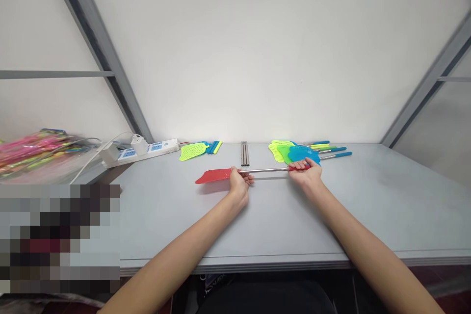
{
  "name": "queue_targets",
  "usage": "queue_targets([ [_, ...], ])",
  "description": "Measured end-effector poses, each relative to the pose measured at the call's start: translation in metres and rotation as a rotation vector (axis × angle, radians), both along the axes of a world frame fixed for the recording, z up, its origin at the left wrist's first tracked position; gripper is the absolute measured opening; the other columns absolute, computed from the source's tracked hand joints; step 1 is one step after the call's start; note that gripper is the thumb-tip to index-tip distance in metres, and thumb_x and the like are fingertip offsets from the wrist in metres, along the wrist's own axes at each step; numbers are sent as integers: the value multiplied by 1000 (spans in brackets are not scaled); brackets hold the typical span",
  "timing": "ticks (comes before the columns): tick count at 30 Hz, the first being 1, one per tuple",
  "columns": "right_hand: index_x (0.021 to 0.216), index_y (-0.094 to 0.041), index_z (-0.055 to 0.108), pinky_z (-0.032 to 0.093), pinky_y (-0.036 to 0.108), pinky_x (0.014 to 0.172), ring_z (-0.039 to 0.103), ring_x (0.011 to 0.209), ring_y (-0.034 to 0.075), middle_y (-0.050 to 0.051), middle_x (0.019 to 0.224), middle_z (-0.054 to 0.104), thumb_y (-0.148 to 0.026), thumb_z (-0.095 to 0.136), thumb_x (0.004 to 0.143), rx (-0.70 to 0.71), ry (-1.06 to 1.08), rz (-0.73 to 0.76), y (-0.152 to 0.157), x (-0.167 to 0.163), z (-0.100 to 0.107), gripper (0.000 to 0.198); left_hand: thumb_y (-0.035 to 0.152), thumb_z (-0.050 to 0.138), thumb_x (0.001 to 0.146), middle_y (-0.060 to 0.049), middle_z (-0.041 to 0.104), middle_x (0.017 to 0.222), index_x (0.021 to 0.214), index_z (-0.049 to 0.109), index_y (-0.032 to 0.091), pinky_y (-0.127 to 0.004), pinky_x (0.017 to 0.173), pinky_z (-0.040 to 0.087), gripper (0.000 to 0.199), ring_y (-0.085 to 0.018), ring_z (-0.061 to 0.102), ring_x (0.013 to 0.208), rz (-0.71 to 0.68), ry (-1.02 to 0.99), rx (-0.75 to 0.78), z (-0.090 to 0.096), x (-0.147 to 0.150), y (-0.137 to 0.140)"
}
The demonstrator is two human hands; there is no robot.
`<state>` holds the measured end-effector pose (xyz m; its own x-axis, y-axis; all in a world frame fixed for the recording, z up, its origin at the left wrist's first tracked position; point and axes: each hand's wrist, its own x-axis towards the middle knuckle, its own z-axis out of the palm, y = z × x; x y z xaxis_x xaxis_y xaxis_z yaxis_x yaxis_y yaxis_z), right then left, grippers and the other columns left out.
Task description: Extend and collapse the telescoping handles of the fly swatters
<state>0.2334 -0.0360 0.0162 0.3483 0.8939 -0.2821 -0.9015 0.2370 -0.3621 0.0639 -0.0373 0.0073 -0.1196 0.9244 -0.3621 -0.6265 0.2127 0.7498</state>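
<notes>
The grey table [176, 225] I watch from afar carries a swatter pile [303, 154] at the back, and just above its surface I have the red swatter [264, 170], left hand [240, 186] gripping its neck, right hand [309, 172] holding its handle, near three metal tubes [245, 153].

Left hand [240, 187] gripping; right hand [308, 174] (likewise)
</notes>
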Motion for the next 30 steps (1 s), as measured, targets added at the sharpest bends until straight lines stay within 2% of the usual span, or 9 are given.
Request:
queue_targets([
  [11, 52, -20, 13, 26, 19, 30, 23, 26, 7, -9, 33, 20, -14, 28, 74, -16, 22, 0, -2, -1, 3, 27, 34, 31, 87, 4, 41, 49, 63, 38, 18, -19, 41, 36, 30, -8, 45, 39, -6, 55, 8, -2, 1, 1],
  [16, 52, -20, 13, 26, 20, 30, 23, 26, 7, -8, 33, 20, -14, 28, 74, -20, 15, -13, -2, -1, 2, 27, 38, 37, 84, 8, 30, 46, 61, 34, 18, -16, 33, 23, 31, -3, 27, 31, -30, 51, 22, -2, 1, 3],
  [19, 52, -19, 13, 25, 20, 30, 23, 25, 7, -8, 33, 20, -13, 28, 74, -24, 15, -16, -2, -2, 2, 27, 37, 36, 85, 9, 26, 45, 61, 32, 18, -15, 32, 19, 30, -3, 22, 31, -49, 53, 23, -1, 1, 3],
  [30, 52, -20, 14, 26, 20, 30, 24, 25, 7, -8, 33, 20, -14, 29, 72, -25, 40, -14, -3, -3, 3, 26, 29, 30, 86, 9, 24, 45, 62, 32, 19, -16, 35, 21, 26, -3, 24, 32, -75, 62, 14, 0, 0, 2],
])
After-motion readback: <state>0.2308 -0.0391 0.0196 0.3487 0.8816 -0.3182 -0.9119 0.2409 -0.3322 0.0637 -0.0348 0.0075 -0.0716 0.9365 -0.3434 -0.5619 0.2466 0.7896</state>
